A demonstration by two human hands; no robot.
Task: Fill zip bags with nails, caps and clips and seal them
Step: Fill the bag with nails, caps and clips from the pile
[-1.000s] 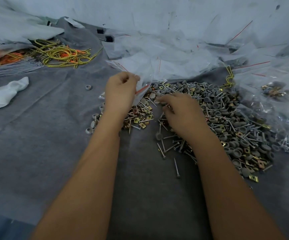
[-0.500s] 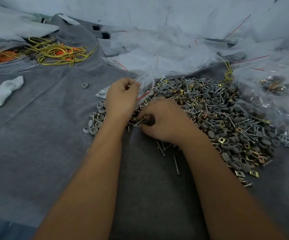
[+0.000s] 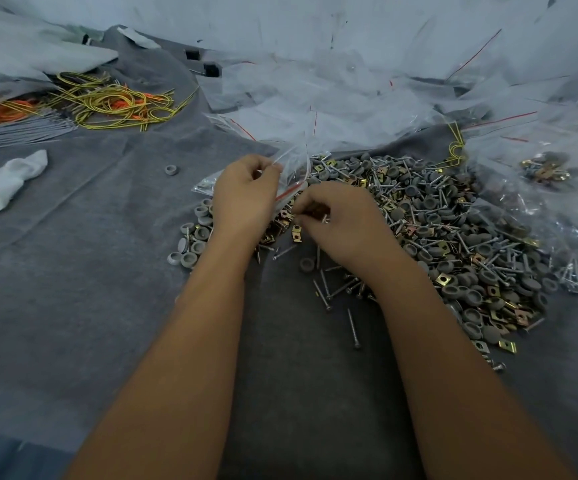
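A big heap of grey caps, silver nails and gold clips [image 3: 453, 237] lies on the grey cloth right of centre. My left hand [image 3: 246, 199] pinches the mouth of a clear zip bag [image 3: 296, 164] with a red seal line, held up just left of the heap. My right hand [image 3: 339, 220] is curled beside it, fingertips closed on a few small parts at the bag's opening; what exactly they hold is hard to tell. A small group of grey caps [image 3: 194, 237] sits left of my left wrist. Loose nails [image 3: 336, 292] lie under my right forearm.
Empty clear zip bags [image 3: 332, 98] pile up at the back. Filled bags [image 3: 550, 188] lie at the right. Yellow and orange wire loops [image 3: 114, 105] and a white cloth [image 3: 0, 185] sit at the left. One lone cap [image 3: 170, 169] lies apart.
My right hand has left the heap, closed on small parts and come left to the bag's mouth. My left hand lowered the bag slightly toward me.
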